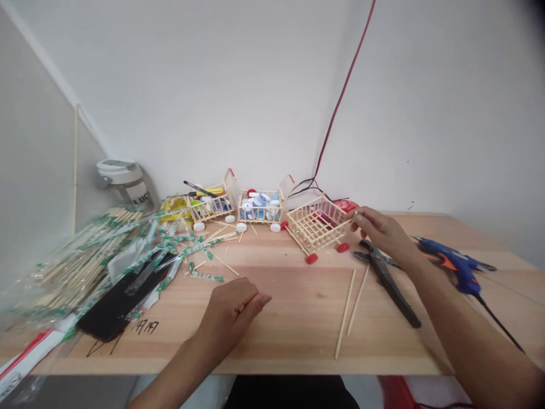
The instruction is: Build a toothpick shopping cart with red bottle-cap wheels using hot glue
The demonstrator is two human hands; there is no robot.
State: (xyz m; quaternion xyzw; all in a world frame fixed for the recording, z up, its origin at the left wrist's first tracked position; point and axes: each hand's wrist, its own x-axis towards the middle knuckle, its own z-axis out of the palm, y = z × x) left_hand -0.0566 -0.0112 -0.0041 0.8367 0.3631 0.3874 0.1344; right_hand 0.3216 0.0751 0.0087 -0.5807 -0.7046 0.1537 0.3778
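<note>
A small stick-built shopping cart [317, 227] with red wheels stands near the back of the table, its slatted basket tilted toward me. At its right corner, my right hand [377, 230] has the fingertips pinched together on the edge of the basket. Lower down, my left hand [236, 309] rests on the wood, fingers curled in and thumb laid along them; nothing shows in it. Two loose wooden sticks [346, 312] lie on the table between my hands. Pliers-like cutters [389, 284] with dark handles lie just under my right wrist.
Two carts with white wheels stand at the back, one holding bottle caps [260, 204], the other pens [204, 190]. A blue glue gun [457, 261] lies right. Wrapped chopsticks [80, 267], a black phone [123, 295] and a lidded cup [125, 184] occupy the left. A red-black cable [340, 94] hangs behind.
</note>
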